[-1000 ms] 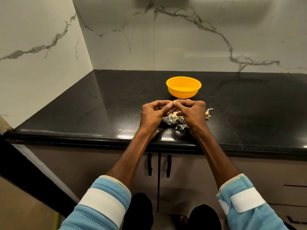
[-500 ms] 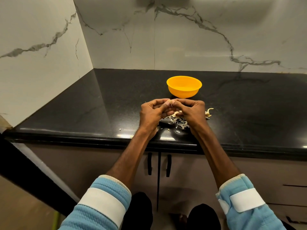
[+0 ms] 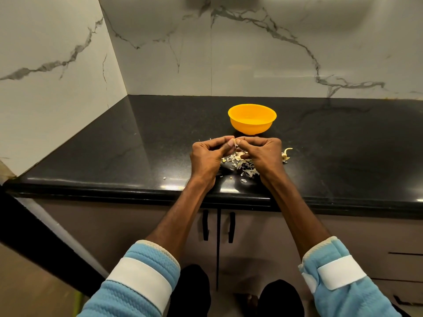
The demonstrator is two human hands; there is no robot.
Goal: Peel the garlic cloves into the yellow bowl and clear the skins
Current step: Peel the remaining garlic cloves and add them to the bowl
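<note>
Just in front of the yellow bowl [image 3: 252, 120], on its near side, two hands meet fingertip to fingertip above the black surface [image 3: 137, 147]. The left hand [image 3: 207, 156] and the right hand [image 3: 263, 154] each have their fingers curled, and both grips pinch one small pale garlic clove [image 3: 235, 145] between thumb and forefinger. Only a sliver of it shows, so whether it is peeled cannot be told. The single bowl stands upright, apart from the hands, and nothing touches it.

Nearer than the bowl, under and between the two hands, lies one loose heap of skins [image 3: 240, 164], partly hidden by the right hand. A few stray flakes [image 3: 243, 180] lie nearer the surface's front edge, and one more flake [image 3: 164, 178] sits off to the bowl's near left. To the bowl's near right, just past the right hand, lies one dry stalk piece [image 3: 286, 154].

Behind the bowl rises a marble wall [image 3: 251, 65]. Below the surface's edge, two dark cabinet handles [image 3: 206, 225] hang side by side between the forearms. Two light blue sleeves [image 3: 146, 277], each with a white band, fill the bottom corners.
</note>
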